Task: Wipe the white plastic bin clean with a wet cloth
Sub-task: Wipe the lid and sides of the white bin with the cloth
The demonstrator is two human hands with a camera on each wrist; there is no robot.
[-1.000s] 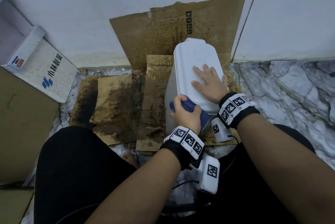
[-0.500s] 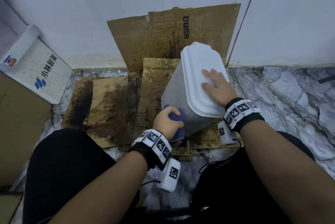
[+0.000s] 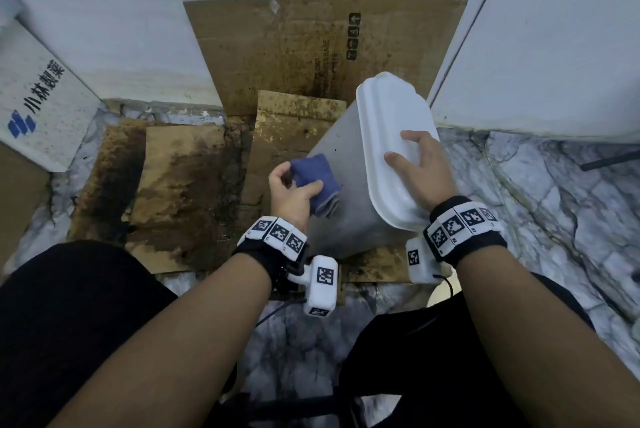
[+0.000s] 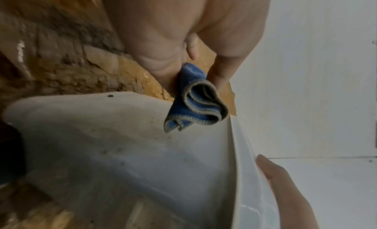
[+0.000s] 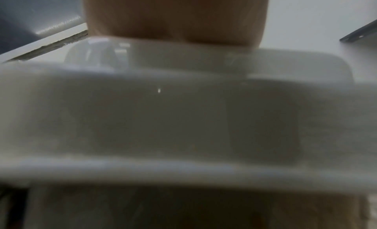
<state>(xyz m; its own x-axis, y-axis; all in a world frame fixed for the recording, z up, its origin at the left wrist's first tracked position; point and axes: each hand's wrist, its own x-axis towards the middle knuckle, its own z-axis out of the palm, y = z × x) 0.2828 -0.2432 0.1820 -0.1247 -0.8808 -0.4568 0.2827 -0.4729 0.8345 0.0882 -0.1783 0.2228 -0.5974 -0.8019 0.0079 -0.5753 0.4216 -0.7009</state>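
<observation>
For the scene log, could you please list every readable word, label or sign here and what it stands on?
"小林製薬", beside a blue logo: on the white box at left.
"BASE": on the upright cardboard; the other print there is too blurred, apart from an upward arrow symbol.
Black-and-white square codes, no words: on the wrist bands.

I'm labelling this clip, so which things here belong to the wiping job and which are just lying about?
Job:
white plastic bin
blue cloth, held by left hand
right hand, resting on the bin

Lying about:
stained cardboard
white printed box
</observation>
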